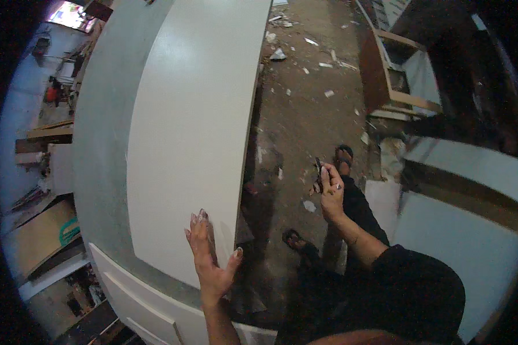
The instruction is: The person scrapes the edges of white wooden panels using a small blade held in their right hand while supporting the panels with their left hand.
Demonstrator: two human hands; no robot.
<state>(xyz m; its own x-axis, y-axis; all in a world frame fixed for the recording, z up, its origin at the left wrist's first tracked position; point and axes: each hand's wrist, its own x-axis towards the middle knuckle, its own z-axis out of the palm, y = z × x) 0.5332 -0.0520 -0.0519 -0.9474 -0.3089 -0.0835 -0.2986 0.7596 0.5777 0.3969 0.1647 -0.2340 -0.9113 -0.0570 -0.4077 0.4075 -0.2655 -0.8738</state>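
Observation:
A long white panel [190, 126] lies flat on a grey-green tabletop [106, 126]. On the panel's near end rests my left hand [210, 261], its fingers stretched out and the thumb apart, close to the right edge. My right hand [332, 195] is raised over the floor to the right of the panel. Its thumb and fingers pinch a small, slim dark tool [319, 169], whose exact kind is too small to make out.
Scraps and white chips litter the brown floor [305, 98]. An open wooden cabinet frame [394, 95] stands at the far right, with pale boards [460, 253] nearer me. A white panelled board [138, 299] borders the table's near end. Timber and a coiled green hose [69, 231] are at left.

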